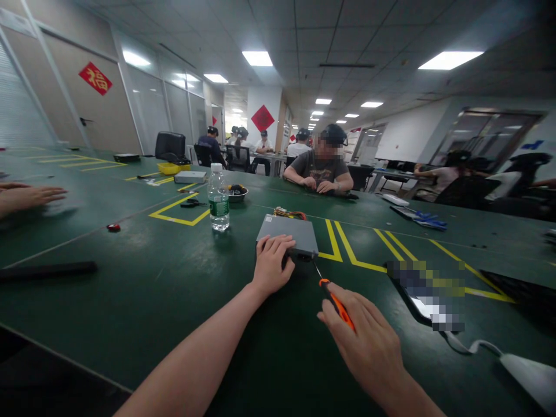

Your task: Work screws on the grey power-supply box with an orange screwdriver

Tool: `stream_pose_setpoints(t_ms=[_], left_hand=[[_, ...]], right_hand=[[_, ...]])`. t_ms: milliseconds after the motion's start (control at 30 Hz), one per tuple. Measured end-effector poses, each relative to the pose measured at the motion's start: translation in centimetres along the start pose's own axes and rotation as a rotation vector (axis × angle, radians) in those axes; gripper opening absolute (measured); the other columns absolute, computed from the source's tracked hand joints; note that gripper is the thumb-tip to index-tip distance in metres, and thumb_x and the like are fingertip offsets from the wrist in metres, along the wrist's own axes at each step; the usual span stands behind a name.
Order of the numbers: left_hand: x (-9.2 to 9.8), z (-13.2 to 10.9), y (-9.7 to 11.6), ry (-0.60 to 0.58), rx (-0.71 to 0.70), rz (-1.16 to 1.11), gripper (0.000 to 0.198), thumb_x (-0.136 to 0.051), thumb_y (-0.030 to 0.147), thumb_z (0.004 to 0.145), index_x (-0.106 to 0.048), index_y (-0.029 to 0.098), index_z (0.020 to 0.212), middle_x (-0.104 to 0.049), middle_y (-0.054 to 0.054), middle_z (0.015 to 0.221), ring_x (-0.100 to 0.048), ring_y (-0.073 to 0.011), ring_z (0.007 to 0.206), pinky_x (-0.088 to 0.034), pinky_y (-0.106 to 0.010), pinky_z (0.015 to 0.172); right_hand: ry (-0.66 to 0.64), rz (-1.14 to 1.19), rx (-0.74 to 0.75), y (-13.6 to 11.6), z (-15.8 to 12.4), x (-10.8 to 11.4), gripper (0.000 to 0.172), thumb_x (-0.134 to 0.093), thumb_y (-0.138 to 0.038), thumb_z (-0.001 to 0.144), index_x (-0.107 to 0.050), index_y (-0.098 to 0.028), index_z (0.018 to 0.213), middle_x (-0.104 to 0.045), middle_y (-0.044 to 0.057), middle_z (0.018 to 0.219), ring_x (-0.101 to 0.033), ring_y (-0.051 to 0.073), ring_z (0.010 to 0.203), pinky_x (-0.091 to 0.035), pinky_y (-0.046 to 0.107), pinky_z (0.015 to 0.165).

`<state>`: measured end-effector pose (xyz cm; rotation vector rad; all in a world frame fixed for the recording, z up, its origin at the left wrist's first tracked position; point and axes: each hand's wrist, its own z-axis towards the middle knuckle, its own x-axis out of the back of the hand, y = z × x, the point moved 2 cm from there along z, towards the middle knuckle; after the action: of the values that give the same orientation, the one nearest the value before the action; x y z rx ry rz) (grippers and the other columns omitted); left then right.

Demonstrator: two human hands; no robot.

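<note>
left hand (273, 263) clasps the near left edge of the grey metal box (292, 226), mid-bench (174, 284); right hand (362, 330) grips the screwdriver (341, 310), tip by the near right corner. it looks stiff, smooth, probably weighty: hold opposite sides! far left, a bowl (238, 198) carries dark-and-yellow items; bottle (218, 202) contents, can't tell.
</note>
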<state>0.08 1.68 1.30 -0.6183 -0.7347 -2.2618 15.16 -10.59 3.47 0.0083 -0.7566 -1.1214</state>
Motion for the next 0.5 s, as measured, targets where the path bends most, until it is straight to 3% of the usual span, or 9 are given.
stream_pose_setpoints(t_ms=[200, 367, 500], left_hand=[[0.1, -0.02, -0.06, -0.006, -0.008, -0.002, 0.033, -0.05, 0.017, 0.075, -0.053, 0.025, 0.107, -0.056, 0.001, 0.12, -0.044, -0.0169, 0.116, -0.018, -0.038, 0.105], [0.19, -0.01, -0.11, -0.016, -0.009, 0.012, 0.034, -0.049, 0.016, 0.075, -0.053, 0.026, 0.107, -0.056, 0.002, 0.12, -0.044, -0.017, 0.116, -0.019, -0.038, 0.105], [0.22, 0.0, -0.15, -0.016, -0.012, 0.014, 0.034, -0.049, 0.016, 0.075, -0.053, 0.026, 0.107, -0.056, 0.002, 0.12, -0.044, -0.0168, 0.116, -0.019, -0.038, 0.105]], right_hand=[[-0.009, -0.002, 0.083, -0.59, -0.01, -0.44, 0.023, -0.045, -0.006, 0.081, -0.054, -0.017, 0.1, -0.057, 0.015, 0.11, -0.054, 0.023, 0.106, -0.048, 0.035, 0.08], [0.016, -0.051, 0.057, -0.41, 0.02, -0.42, 0.009, -0.058, -0.017, 0.079, -0.056, -0.019, 0.088, -0.063, 0.012, 0.099, -0.059, 0.021, 0.094, -0.047, 0.032, 0.078], [-0.062, 0.033, 0.04, -1.0, -0.25, -0.61, 0.014, -0.049, -0.012, 0.08, -0.056, -0.016, 0.091, -0.054, 0.019, 0.114, -0.051, 0.028, 0.11, -0.046, 0.04, 0.083]])
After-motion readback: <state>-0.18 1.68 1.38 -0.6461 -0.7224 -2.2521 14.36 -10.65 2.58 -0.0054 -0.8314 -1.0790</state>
